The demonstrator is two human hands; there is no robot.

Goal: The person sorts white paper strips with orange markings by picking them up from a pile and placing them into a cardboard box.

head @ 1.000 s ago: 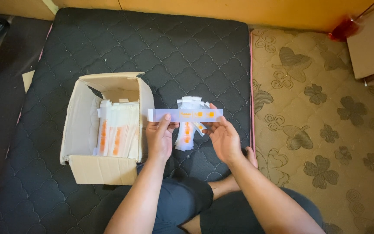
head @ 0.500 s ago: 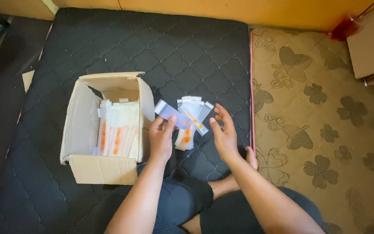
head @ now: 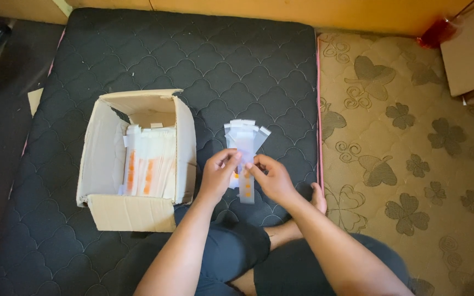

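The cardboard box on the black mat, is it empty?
No, the open cardboard box holds a stack of clear packets with orange marks, standing on the black quilted mat.

The clear strip (head: 246, 164), held crosswise a second ago, now stands lengthwise over the packet pile (head: 243, 131), with the left hand (head: 219, 176) and right hand (head: 272, 178) drawn closer together
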